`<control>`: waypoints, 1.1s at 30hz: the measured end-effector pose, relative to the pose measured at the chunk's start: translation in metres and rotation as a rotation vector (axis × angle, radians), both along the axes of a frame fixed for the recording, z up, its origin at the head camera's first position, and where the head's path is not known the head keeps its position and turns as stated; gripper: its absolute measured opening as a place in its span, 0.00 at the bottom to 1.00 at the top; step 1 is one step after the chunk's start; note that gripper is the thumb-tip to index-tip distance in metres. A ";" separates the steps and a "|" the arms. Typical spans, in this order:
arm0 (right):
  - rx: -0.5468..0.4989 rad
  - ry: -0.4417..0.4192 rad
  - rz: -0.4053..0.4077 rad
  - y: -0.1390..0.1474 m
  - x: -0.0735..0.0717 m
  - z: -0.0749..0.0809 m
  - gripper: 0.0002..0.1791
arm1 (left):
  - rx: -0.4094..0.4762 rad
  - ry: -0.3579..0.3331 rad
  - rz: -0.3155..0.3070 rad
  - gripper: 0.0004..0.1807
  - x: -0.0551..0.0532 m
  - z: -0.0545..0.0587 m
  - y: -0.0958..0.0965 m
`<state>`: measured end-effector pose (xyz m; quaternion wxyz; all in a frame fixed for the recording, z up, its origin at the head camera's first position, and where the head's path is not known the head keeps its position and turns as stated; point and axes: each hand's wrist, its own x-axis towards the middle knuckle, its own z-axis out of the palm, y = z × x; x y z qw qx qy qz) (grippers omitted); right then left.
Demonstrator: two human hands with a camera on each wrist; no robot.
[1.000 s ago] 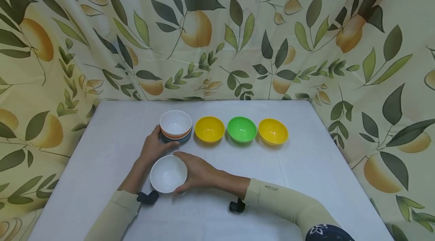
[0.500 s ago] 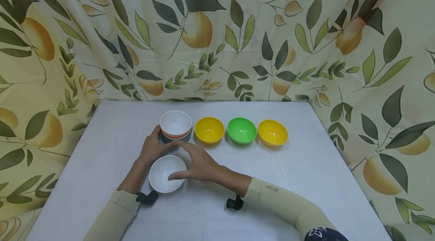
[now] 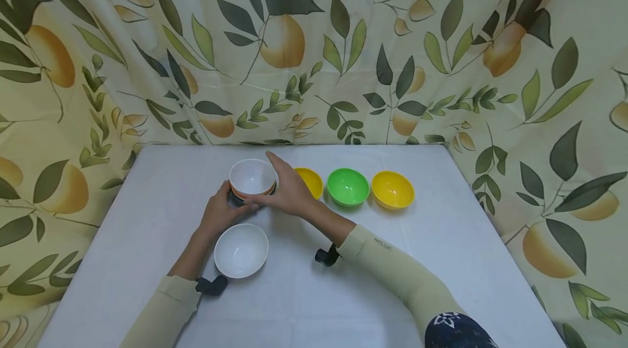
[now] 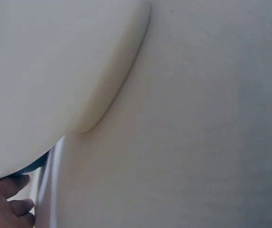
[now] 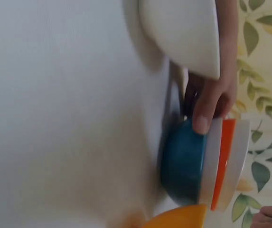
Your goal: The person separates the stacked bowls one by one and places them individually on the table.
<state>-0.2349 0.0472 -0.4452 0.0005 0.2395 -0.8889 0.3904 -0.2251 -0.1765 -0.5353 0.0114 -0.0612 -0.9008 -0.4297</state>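
A stack of nested bowls stands at the table's back left: a blue bowl [image 5: 183,164] at the bottom, then a white one, an orange bowl [image 5: 223,159] and a white bowl [image 3: 252,174] on top. My left hand [image 3: 219,213] grips the stack low from the left, thumb against the blue bowl in the right wrist view. My right hand [image 3: 293,191] is spread at the stack's right side, thumb in front and fingers reaching past the top rim; the right wrist view shows its fingers apart from the bowls. A loose white bowl [image 3: 241,251] sits upright in front of the stack.
Right of the stack, a yellow bowl [image 3: 311,181] partly hidden by my right hand, a green bowl [image 3: 348,187] and another yellow bowl [image 3: 392,190] stand in a row on the white-covered table [image 3: 441,271]. A leaf-patterned curtain [image 3: 314,81] hangs behind.
My right hand has let go of the loose white bowl and moved up and away to the stack's right side. My left hand stays at the stack.
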 end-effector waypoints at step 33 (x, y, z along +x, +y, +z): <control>0.262 -0.147 -0.063 -0.018 -0.039 -0.016 0.64 | -0.003 0.015 0.003 0.53 -0.003 -0.006 -0.002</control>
